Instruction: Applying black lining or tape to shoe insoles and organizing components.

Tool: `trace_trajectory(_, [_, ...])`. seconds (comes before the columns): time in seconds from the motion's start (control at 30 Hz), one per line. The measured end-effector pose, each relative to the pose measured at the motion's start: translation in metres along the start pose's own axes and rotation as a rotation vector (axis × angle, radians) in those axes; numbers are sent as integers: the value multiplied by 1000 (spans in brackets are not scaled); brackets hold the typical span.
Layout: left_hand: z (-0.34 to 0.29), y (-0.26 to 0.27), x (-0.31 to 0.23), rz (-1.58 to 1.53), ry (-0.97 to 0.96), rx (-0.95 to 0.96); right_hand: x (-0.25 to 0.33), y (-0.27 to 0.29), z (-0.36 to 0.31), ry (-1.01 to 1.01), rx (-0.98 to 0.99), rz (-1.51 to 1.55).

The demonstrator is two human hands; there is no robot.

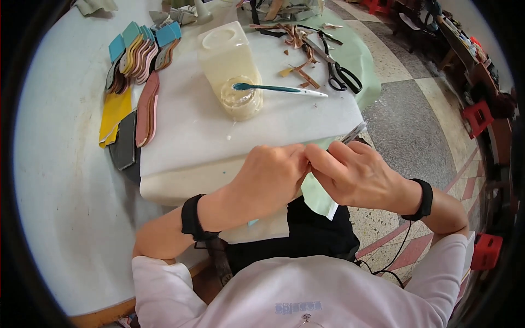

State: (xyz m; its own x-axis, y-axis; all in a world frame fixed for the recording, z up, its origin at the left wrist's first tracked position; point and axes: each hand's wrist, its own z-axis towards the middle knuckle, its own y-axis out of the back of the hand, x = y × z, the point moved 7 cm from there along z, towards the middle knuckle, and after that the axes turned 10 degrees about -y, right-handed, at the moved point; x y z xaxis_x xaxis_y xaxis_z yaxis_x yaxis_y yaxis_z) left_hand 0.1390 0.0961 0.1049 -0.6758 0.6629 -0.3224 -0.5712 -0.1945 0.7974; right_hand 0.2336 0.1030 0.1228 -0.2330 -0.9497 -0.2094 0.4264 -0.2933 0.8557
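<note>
My left hand (276,172) and my right hand (358,175) meet above the near edge of the work board, fingers closed and knuckles together. A slim silvery tool (354,133) sticks out past the right hand's fingers, pointing away to the right; its kind is unclear. What the left fingers pinch is hidden, with only a dark sliver showing between the hands. Pale green sheet material (319,198) shows just below them; whether they hold it, I cannot tell. Beyond stands a translucent plastic container (227,52) of yellowish paste, with a teal-and-white toothbrush (279,88) lying across its opening.
Black-handled scissors (344,76) lie at the far right beside brown and black scraps (306,71). At left are stacked curved strips (145,52) in several colours, pink strips (147,112), a yellow piece (116,117) and a dark grey piece (124,145). Red stools (477,117) stand on the floor.
</note>
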Motion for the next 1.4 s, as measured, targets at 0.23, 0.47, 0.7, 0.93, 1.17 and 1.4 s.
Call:
trace_trajectory(0.23, [5, 1, -11, 9, -129, -33, 0, 19, -9, -90, -8, -36])
trace_trajectory(0.47, [0, 20, -37, 510, -288, 17, -26, 50, -29, -678, -392, 337])
trace_trajectory(0.7, [-1, 29, -49, 636, -337, 94, -40, 30, -52, -1021, -276, 859])
trace_trajectory(0.93, [-1, 26, -55, 710, -416, 115, -40, 26, -58, -1061, -285, 1040])
trace_trajectory(1.17, [-2, 21, -54, 697, -411, 144, -37, 38, -60, -992, -478, 861])
trace_trajectory(1.4, [-5, 17, -50, 700, -412, 167, -39, 45, -60, -962, -482, 640])
